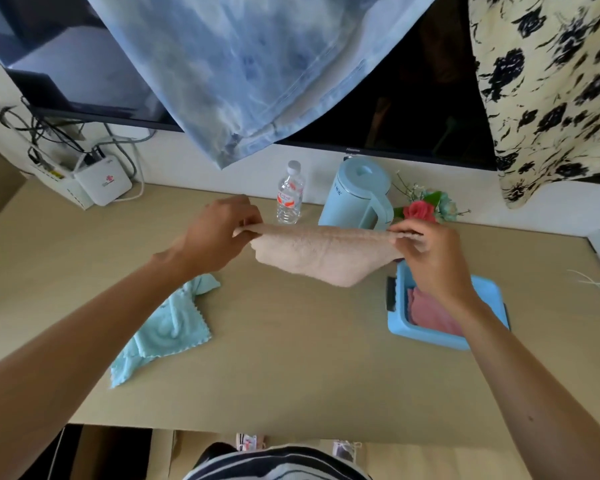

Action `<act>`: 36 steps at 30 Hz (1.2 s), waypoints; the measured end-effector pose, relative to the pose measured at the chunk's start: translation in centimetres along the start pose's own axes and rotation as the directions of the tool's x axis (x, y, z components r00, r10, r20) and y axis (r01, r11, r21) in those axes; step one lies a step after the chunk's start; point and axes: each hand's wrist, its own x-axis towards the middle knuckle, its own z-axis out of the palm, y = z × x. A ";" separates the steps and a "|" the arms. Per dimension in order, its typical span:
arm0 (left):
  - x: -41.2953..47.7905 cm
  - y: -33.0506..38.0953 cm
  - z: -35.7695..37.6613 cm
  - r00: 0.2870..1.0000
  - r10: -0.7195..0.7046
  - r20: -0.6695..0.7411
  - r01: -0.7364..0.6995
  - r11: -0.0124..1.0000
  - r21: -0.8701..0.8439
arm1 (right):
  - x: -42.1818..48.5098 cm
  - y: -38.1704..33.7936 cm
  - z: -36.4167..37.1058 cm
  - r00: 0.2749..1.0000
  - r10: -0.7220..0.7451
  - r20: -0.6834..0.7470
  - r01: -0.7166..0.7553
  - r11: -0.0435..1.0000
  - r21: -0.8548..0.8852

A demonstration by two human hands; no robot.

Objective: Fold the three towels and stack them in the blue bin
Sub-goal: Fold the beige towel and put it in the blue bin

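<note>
A beige towel (321,256) hangs in the air above the middle of the table, stretched between both hands. My left hand (219,237) pinches its left top corner and my right hand (430,258) pinches its right top corner. The towel sags to a point below. At the right stands the blue bin (426,332), with a pink towel (430,311) lying inside, partly hidden by my right forearm. A light blue towel (167,327) lies crumpled and unfolded on the table at the left, under my left forearm.
At the table's back stand a clear water bottle (290,195), a light blue kettle (359,197) and a small bunch of flowers (426,207). A white router (103,183) with cables sits back left. Clothes hang in front of a dark screen (413,98).
</note>
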 end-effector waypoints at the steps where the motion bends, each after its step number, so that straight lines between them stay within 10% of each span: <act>1: -0.7 -0.1 0.1 0.999 0.021 0.026 -0.021 1.000 -0.003 | -0.9 0.3 0.2 1.000 0.007 0.026 -0.008 0.999 0.042; 6: -7.1 -2.1 4.4 0.944 -0.015 0.331 0.014 1.000 0.003 | -7.3 3.2 3.7 0.926 0.129 0.354 -0.182 0.976 0.121; 12: -15.0 -3.4 11.1 0.759 -0.200 0.619 0.210 0.976 0.059 | -16.1 6.5 10.9 0.670 0.299 0.680 -0.370 0.928 -0.044; 36: -12.9 -4.9 20.4 0.727 -0.531 0.436 0.575 0.817 0.037 | -15.2 13.0 17.7 0.610 0.585 0.534 -0.593 0.784 -0.182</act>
